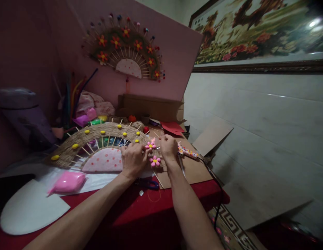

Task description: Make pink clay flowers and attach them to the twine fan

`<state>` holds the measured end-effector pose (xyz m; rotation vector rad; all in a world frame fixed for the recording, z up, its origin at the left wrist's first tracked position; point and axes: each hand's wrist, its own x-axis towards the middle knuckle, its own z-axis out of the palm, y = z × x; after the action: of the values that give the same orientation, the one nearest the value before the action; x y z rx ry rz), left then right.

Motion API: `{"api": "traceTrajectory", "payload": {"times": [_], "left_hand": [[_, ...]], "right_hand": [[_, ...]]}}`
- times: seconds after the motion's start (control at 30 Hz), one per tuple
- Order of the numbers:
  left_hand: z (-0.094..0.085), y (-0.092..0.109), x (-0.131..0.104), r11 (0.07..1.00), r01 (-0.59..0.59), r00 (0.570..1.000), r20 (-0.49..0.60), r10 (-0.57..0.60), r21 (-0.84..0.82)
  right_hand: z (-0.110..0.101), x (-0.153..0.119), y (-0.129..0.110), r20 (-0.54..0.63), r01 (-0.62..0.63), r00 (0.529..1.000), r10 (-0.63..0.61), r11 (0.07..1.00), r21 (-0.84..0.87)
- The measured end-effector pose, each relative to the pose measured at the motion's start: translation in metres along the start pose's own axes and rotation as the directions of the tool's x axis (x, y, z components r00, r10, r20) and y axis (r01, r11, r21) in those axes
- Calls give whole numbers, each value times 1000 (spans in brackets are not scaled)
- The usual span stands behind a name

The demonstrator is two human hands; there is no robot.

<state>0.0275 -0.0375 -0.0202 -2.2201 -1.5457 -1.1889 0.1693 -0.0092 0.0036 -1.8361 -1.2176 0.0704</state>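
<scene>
A large half-circle fan craft (95,134) of sticks woven with brown twine lies on the table, dotted with yellow clay ovals and with a white, red-dotted half disc (104,160) at its centre. Two pink clay flowers with yellow middles, an upper flower (151,146) and a lower flower (155,160), sit at its right end. My left hand (135,158) is closed over the fan's sticks, its fingertips beside the upper flower. Just right of that flower, my right hand (168,147) is closed in a pinch; what lies between its fingertips is too small to make out.
A pink clay packet (69,181) and a white rounded sheet (31,208) lie at left. Blue-handled scissors (148,183) rest near the front. A patterned glue gun (186,151) with a cord lies on cardboard (199,168) at right. A finished fan (127,50) hangs behind.
</scene>
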Motion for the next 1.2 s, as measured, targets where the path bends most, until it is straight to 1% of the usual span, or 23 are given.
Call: {"api": "traceTrajectory", "payload": {"times": [0.1,0.17,0.3,0.4,0.47,0.63,0.83,0.97,1.03,1.13,1.2], "left_hand": [[-6,1,-4,991,-136,991,-13,136,10],[-10,1,-7,980,-196,980,-4,197,43],[-11,3,-8,954,-274,962,33,272,123],[-9,4,-7,941,-304,953,69,296,152],[-9,4,-7,944,-298,954,66,291,142],[-13,3,-8,959,-258,966,20,258,119],[-10,1,-8,945,-301,954,60,295,131],[-9,1,-8,946,-299,954,73,292,122],[-11,-1,-7,955,-275,961,52,270,110],[-14,-4,-5,974,-197,980,4,198,115],[-14,-6,-4,978,-161,987,-6,163,132]], "right_hand": [[0,-1,0,2,-3,1000,3,1000,1],[0,-1,0,-1,-3,1000,3,1000,-6],[-2,-2,-2,-4,10,1000,-10,1000,-7],[-2,-2,-3,1,9,1000,-9,1000,-4],[-2,-2,-3,0,2,1000,-2,1000,-4],[-1,-1,-2,-7,1,1000,-1,1000,0],[-2,-2,-3,-2,5,1000,-5,1000,-19],[-1,-1,-2,-10,4,1000,-4,1000,-30],[-1,-1,-1,-14,6,1000,-6,1000,-23],[-1,-2,-2,-12,2,1000,-2,1000,-20],[-1,-2,-2,-12,-9,1000,9,1000,-29]]}}
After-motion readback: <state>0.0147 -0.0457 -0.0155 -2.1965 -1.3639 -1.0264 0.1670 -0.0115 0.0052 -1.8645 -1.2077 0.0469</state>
